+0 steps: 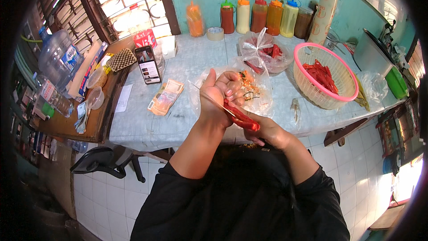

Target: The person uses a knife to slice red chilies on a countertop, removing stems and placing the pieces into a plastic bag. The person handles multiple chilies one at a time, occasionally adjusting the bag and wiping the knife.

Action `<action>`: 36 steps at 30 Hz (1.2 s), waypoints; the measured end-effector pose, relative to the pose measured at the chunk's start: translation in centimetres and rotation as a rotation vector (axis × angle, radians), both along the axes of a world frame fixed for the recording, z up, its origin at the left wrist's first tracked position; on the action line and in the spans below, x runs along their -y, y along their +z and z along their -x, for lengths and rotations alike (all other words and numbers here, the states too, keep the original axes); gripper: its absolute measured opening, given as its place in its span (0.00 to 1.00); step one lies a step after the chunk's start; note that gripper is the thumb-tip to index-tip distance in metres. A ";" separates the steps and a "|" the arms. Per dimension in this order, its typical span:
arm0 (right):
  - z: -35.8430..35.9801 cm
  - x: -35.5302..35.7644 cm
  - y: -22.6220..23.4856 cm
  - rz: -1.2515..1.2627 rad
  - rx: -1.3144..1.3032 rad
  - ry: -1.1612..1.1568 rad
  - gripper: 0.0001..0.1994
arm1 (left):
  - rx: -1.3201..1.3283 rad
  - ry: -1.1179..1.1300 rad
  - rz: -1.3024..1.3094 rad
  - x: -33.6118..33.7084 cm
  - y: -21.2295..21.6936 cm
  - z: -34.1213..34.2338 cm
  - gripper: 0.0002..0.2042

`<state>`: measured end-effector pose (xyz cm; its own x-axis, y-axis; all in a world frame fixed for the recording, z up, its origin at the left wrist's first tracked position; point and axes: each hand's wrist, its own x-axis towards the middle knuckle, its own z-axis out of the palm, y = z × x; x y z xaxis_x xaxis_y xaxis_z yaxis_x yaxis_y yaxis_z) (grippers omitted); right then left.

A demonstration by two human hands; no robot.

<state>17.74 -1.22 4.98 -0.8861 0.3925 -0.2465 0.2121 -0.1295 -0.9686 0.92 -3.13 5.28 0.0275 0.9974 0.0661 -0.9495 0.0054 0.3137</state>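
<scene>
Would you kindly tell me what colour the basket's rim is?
The basket's rim is pink; the head view shows it best.

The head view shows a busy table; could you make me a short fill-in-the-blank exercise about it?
1. The basket has a ____ rim.
2. Behind the banknotes stands a ____ with its screen lit.
3. The squeeze bottle beside the brown jar has a ____ cap.
4. The chili between the left hand and right hand is ____.

Missing words: pink; phone; blue; red.

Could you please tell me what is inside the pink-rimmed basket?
The basket holds a heap of red chillies; whatever lies beneath the heap is covered and cannot be seen.
</scene>
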 end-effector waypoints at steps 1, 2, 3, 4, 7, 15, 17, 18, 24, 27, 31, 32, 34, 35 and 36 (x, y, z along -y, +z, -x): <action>0.4 0.1 -0.1 0.010 0.005 -0.026 0.28 | -0.056 0.044 0.019 0.0 0.0 0.3 0.26; 0.7 0.0 -0.1 0.020 0.010 -0.052 0.28 | -0.059 0.077 0.006 0.0 -0.1 0.3 0.26; 0.6 -0.3 0.2 0.054 -0.036 -0.011 0.28 | -0.061 0.112 -0.009 -0.1 -0.2 0.2 0.26; 0.9 -0.4 0.1 0.063 -0.074 -0.031 0.28 | -0.062 0.146 -0.023 -0.1 -0.4 0.3 0.27; 1.7 -0.4 -0.3 -0.050 -0.132 -0.089 0.28 | -0.048 0.145 -0.047 -0.7 -1.0 0.8 0.29; 2.2 -5.7 0.9 -0.627 -0.190 -0.372 0.25 | -0.386 -0.039 -0.042 -5.3 -1.5 4.0 0.18; 2.5 -7.0 0.2 -0.774 -0.168 -0.424 0.25 | -0.485 -0.214 -0.070 -5.8 -0.8 5.1 0.17; 2.4 -7.7 -0.4 -0.851 -0.151 -0.458 0.25 | -0.519 -0.249 -0.071 -6.3 -0.5 5.4 0.17; 3.3 -6.3 -1.6 -0.499 -0.180 -0.418 0.27 | -0.811 -0.309 -0.018 -6.5 -0.7 6.2 0.17; 4.0 -6.6 -2.2 -0.422 -0.267 -0.408 0.29 | -0.810 -0.251 0.013 -6.0 -1.3 6.4 0.19; 3.2 -6.4 -1.7 0.014 -0.188 -0.354 0.24 | -0.833 -0.258 -0.004 -6.2 -2.8 6.9 0.22; 2.9 -6.5 -1.8 0.093 -0.220 -0.339 0.23 | -0.831 -0.268 -0.010 -6.2 -3.2 6.9 0.23; 2.6 -6.7 -1.9 0.173 -0.245 -0.354 0.18 | -0.829 -0.316 -0.014 -6.2 -2.5 6.9 0.23; 2.4 -6.7 -2.0 0.178 -0.233 -0.380 0.18 | -0.828 -0.341 -0.016 -6.1 -2.4 6.8 0.23; 2.4 -6.7 -2.0 0.182 -0.225 -0.405 0.21 | -0.850 -0.334 -0.014 -6.2 -2.5 6.9 0.23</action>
<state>15.34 5.52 2.95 -0.7105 0.6847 -0.1626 -0.1023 -0.3291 -0.9387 -5.96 3.07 2.81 0.3595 0.9281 -0.0967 -0.3485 0.2297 0.9087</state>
